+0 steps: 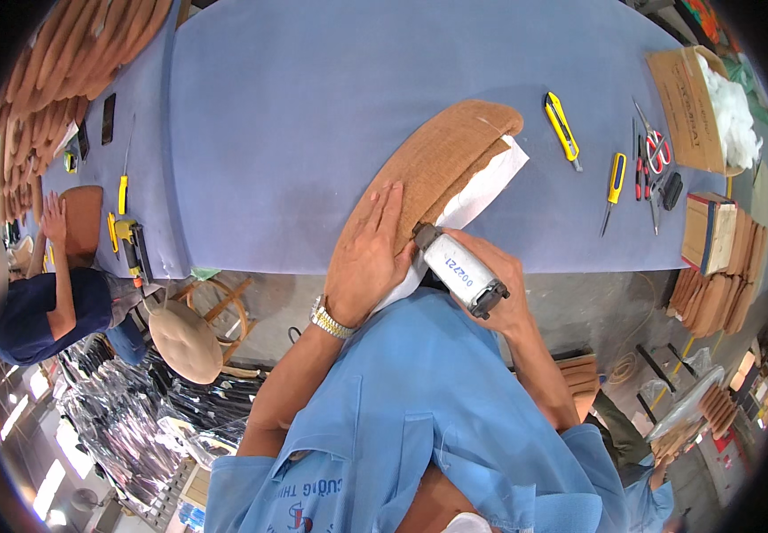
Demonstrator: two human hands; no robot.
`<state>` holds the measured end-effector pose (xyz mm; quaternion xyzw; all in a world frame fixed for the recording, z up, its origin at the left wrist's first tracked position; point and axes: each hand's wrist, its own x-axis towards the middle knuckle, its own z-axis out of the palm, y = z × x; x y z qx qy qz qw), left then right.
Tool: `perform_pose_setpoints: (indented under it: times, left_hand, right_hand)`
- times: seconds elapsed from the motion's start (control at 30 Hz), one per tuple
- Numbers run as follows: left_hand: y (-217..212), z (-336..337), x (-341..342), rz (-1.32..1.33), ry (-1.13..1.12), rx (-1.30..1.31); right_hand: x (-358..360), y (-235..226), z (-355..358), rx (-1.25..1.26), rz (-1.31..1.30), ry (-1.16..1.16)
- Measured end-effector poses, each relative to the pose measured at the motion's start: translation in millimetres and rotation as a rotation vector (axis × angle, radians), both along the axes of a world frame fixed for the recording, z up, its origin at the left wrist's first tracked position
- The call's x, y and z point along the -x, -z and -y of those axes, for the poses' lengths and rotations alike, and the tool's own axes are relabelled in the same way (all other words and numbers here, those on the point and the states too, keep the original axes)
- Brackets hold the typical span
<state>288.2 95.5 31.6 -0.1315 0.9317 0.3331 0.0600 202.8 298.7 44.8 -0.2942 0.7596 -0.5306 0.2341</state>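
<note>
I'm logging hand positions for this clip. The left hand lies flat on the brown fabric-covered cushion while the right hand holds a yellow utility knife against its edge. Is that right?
Not quite. The head view shows the right hand holding a white, cylinder-shaped power tool against the cushion's edge. The yellow utility knife lies untouched on the blue table. The left hand does lie flat on the cushion.

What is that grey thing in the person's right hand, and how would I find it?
Start at the big blue table and go to its near edge, where a brown fabric-covered seat pad lies under the left hand. Just right of that hand, the right hand grips a stubby pale-grey power tool with black ends, nose against the pad. Unlike the slim yellow cutters farther back, it is fat and held.
</note>
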Motion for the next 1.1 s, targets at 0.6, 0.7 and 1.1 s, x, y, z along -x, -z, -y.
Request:
perform_pose_setpoints:
  times: [0.6,0.7,1.1]
  left_hand:
    - [-10,-6,2,0.04,-0.061,-0.033]
    - [-6,-6,3,0.062,-0.049,-0.027]
    - [16,35,-7,-0.105,0.194,-0.42]
  right_hand:
    - [-9,-3,-1,-0.007,-0.033,-0.028]
    - [-8,-7,4,-0.103,0.057,-0.042]
    - [-16,6,7,-0.003,0.047,-0.002]
